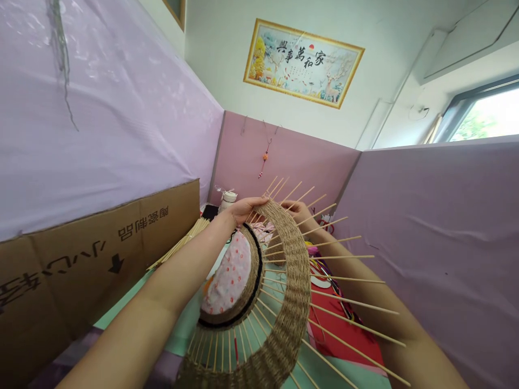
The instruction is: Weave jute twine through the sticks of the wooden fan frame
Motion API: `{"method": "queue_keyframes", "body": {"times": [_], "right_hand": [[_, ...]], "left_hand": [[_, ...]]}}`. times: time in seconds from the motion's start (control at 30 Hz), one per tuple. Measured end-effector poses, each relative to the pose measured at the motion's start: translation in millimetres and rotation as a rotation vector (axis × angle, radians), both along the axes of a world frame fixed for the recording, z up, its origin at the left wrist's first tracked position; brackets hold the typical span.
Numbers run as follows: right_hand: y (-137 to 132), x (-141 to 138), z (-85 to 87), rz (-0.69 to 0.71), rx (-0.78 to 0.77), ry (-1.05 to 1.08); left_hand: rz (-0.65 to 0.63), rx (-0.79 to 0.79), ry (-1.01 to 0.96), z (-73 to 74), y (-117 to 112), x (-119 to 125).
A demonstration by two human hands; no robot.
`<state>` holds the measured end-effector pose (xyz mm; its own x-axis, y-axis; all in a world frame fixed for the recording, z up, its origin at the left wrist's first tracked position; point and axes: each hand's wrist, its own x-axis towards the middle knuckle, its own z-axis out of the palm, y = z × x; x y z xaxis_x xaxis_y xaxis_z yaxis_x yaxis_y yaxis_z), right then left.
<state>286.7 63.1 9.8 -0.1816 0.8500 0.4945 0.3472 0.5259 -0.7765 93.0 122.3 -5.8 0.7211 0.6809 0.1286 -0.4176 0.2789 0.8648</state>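
I hold up a round woven piece (290, 302) with a brown rope band, thin wooden spokes (348, 302) fanning outward, and a pink dotted fabric centre (229, 275) ringed in black. My left hand (245, 208) grips the top of the woven band, fingers curled over its edge. My right hand (298, 210) is closed on the band's far side among the spokes, partly hidden behind it.
A cardboard sheet (101, 259) leans against the purple wall at left. A bundle of loose wooden sticks (182, 243) lies by it. Red cloth (344, 329) and small items cover the green table (186, 319). Purple partitions (438, 237) enclose the space; a framed picture (302, 62) hangs above.
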Motion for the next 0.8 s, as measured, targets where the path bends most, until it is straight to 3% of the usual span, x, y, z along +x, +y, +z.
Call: {"method": "queue_keyframes", "body": {"times": [0.13, 0.53, 0.8], "right_hand": [[-24, -14, -17.4, 0.017, -0.035, 0.047], [-24, -7, -17.1, -0.12, 0.057, 0.008], [-19, -9, -15.8, -0.194, 0.016, 0.125]], "left_hand": [[0.085, 0.023, -0.021, 1.5, -5, -3], [0.343, 0.07, -0.021, 0.2, -1, 7], [0.333, 0.023, 0.028, 10.7, -9, -3]]}}
